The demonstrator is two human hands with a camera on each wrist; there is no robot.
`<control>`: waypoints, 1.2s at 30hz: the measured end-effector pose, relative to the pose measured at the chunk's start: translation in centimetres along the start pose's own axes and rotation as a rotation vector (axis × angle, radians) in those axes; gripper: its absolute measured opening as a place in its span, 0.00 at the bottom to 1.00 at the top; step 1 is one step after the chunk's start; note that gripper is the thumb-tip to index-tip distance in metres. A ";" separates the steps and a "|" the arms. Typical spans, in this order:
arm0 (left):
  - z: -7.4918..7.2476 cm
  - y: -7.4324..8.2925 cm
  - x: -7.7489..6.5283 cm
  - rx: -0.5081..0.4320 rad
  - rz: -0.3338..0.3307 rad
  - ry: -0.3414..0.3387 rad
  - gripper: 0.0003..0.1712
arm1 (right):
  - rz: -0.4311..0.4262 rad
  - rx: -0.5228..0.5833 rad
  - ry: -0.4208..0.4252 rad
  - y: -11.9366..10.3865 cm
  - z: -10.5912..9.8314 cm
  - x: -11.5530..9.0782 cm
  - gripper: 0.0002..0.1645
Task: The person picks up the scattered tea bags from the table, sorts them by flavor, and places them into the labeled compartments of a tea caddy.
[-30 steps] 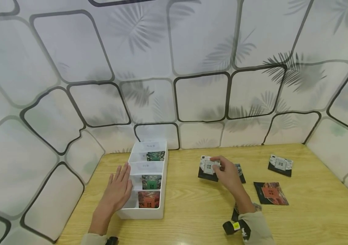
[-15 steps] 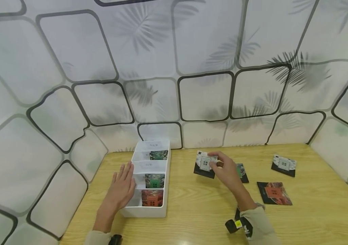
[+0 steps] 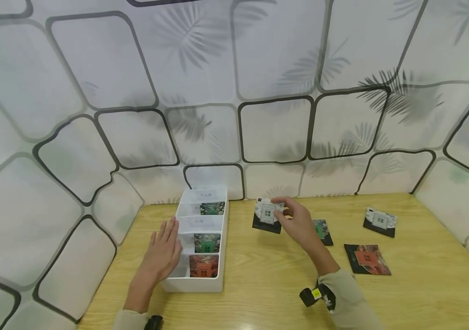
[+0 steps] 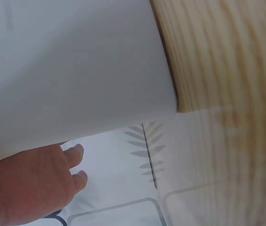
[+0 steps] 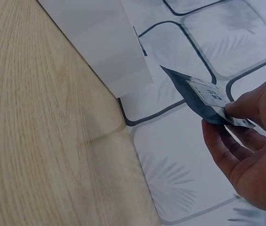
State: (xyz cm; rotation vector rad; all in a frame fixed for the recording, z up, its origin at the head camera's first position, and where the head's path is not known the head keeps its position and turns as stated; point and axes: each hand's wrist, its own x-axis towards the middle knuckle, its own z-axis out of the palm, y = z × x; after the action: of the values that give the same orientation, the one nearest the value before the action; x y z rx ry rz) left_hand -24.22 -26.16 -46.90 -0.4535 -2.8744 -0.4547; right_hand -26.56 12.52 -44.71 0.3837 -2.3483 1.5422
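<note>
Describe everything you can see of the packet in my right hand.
The packet is flat and roughly square, apparently foil or plastic. It has a pale patterned upper part, a black lower part and a light label with dark characters. The right hand pinches it by one side, tilted above the table, apart from the white box.

The head camera looks forward and down across the yellowish wooden worktop [image 3: 259, 284]; both wrist views share its white, rectangular, compartmented box [image 3: 193, 285], the left from closest.
</note>
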 end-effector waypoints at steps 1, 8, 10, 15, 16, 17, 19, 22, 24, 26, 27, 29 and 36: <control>-0.1 0.0 0.0 0.007 -0.002 -0.004 0.33 | -0.003 0.003 0.001 -0.1 0.1 0.1 0.17; -0.3 -0.1 -0.2 0.031 -0.002 -0.009 0.32 | 0.010 0.014 -0.006 -0.9 0.8 0.9 0.17; -0.3 -0.1 -0.3 0.033 -0.001 -0.009 0.32 | 0.005 0.024 -0.006 -1.1 1.0 1.0 0.17; -0.2 0.0 -0.5 0.021 -0.002 -0.004 0.32 | -0.012 0.058 -0.008 -1.5 1.5 1.5 0.18; -0.1 0.1 -0.5 0.018 -0.004 -0.001 0.32 | -0.014 0.065 -0.009 -1.6 1.6 1.6 0.18; -0.1 0.0 -0.5 0.016 -0.004 0.001 0.32 | -0.015 0.073 -0.008 -1.7 1.7 1.7 0.18; -0.1 0.0 -0.5 0.016 -0.005 0.004 0.32 | -0.024 0.083 -0.008 -1.8 2.0 1.9 0.18; -0.2 0.0 -0.5 0.019 -0.009 0.003 0.32 | -0.032 0.082 -0.011 -2.0 2.5 2.1 0.17; -0.2 0.0 -0.4 0.019 -0.012 0.001 0.32 | -0.035 0.074 -0.014 -2.2 2.8 2.2 0.17; -0.1 -0.1 -0.4 0.019 -0.013 0.001 0.32 | -0.049 0.066 -0.007 -2.2 3.2 2.4 0.16; -0.1 -0.1 -0.4 0.019 -0.012 0.001 0.32 | -0.057 0.063 -0.002 -2.3 3.4 2.5 0.16; 0.0 -0.1 -0.4 0.017 -0.010 0.001 0.32 | -0.068 0.064 0.004 -2.3 3.7 2.7 0.16; 0.1 0.1 -0.2 0.025 0.000 0.015 0.32 | -0.090 0.073 0.003 -2.6 5.2 3.6 0.15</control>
State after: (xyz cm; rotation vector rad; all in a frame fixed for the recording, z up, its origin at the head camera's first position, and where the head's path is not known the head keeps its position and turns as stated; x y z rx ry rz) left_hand -24.01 -26.06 -46.95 -0.4441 -2.8620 -0.4196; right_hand -29.37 6.51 -43.05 0.4965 -2.2453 1.5885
